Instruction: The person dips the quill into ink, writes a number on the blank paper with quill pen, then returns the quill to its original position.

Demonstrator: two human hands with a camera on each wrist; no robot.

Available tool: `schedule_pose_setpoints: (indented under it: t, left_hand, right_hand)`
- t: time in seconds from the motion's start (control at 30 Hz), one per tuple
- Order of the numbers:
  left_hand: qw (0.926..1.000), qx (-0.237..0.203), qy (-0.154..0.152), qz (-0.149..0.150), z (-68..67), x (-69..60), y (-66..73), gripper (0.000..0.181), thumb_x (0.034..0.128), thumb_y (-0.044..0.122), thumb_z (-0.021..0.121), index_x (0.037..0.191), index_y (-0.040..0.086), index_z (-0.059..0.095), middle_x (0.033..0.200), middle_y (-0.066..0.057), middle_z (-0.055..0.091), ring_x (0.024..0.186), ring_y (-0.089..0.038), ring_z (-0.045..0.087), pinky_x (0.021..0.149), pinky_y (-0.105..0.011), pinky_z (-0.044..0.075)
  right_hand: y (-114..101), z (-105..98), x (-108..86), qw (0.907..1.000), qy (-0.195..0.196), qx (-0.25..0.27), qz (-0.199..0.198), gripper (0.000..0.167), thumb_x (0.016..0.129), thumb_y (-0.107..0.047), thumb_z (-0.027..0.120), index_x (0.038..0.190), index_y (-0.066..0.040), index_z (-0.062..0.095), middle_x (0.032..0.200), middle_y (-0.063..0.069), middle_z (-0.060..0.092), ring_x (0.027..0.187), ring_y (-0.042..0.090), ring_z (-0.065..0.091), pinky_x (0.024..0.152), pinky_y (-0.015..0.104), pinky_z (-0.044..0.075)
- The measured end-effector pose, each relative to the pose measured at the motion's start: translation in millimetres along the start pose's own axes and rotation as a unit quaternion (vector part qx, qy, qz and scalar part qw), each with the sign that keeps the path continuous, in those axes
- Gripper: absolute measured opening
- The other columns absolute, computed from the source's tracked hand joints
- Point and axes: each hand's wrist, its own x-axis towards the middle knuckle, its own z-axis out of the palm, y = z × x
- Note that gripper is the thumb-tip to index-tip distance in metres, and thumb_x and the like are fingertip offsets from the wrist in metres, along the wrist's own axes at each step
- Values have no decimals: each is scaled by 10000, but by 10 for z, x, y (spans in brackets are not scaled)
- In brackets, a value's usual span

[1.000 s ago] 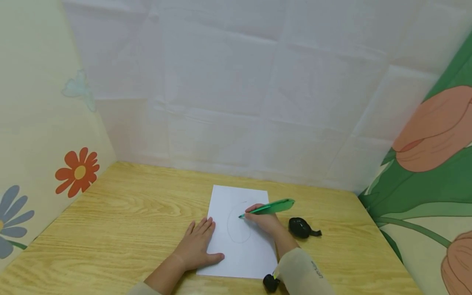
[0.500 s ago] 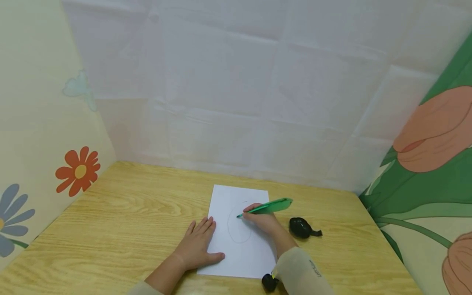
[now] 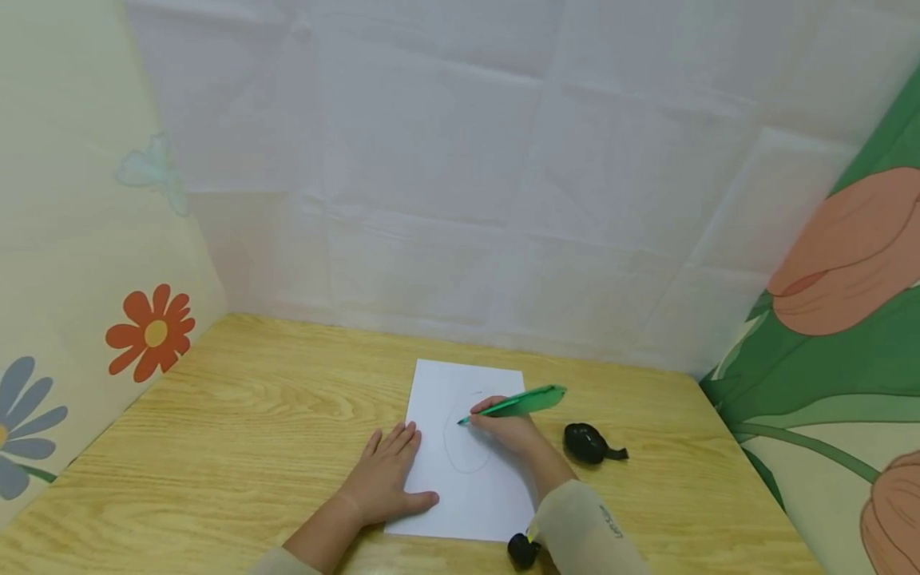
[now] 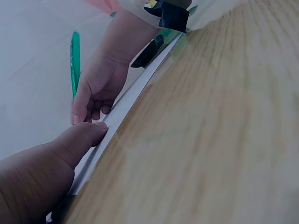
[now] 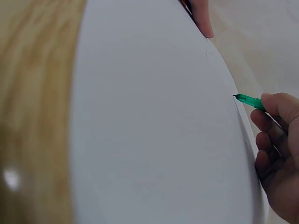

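Observation:
A white sheet of paper (image 3: 467, 511) lies on the wooden table, with a thin grey oval-like line drawn on it. My right hand (image 3: 512, 431) pinches a green pen (image 3: 521, 402) between thumb and fingers; its broad end slants up to the right. In the right wrist view the pen's dark tip (image 5: 237, 96) is at the paper's surface; whether it touches, I cannot tell. My left hand (image 3: 388, 479) lies flat at the sheet's left edge, fingers spread and thumb on the paper. The left wrist view shows that thumb (image 4: 86, 135) near the sheet's edge.
A glossy black rounded object (image 3: 585, 444) with a short tail lies right of the paper. A smaller black round object (image 3: 523, 551) is at the right sleeve, by the paper's lower right corner. Behind the wooden table (image 3: 287, 391) hangs a white sheet (image 3: 431, 160); flower-patterned panels flank it.
My right hand and the pen have shifted slightly left across the paper, the tip moving toward the oval's left side. The left hand and the sheet stay in place.

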Motion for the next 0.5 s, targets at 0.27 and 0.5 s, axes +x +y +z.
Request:
schedule_pose_setpoints:
  t: [0.27, 0.5]
  left_hand:
    - [10000, -12, -15, -2, -12, -1, 9, 1023, 783, 647, 666, 1464, -60, 381, 1574, -204, 325, 1495, -361, 238, 1208, -598, 104]
    - [10000, -14, -71, -42, -27, -4, 18, 1025, 785, 648, 666, 1468, -59, 375, 1577, -206, 319, 1497, -363, 231, 1209, -600, 99]
  right_hand:
    - [-5, 12, 0, 9999, -119, 75, -35, 199, 861, -207, 746, 994, -62, 715, 964, 18, 730, 892, 92, 616, 813, 248, 480]
    - [-16, 13, 5, 9999, -121, 65, -20, 189, 858, -208, 748, 988, -73, 716, 954, 4, 727, 885, 94, 612, 810, 251, 481]
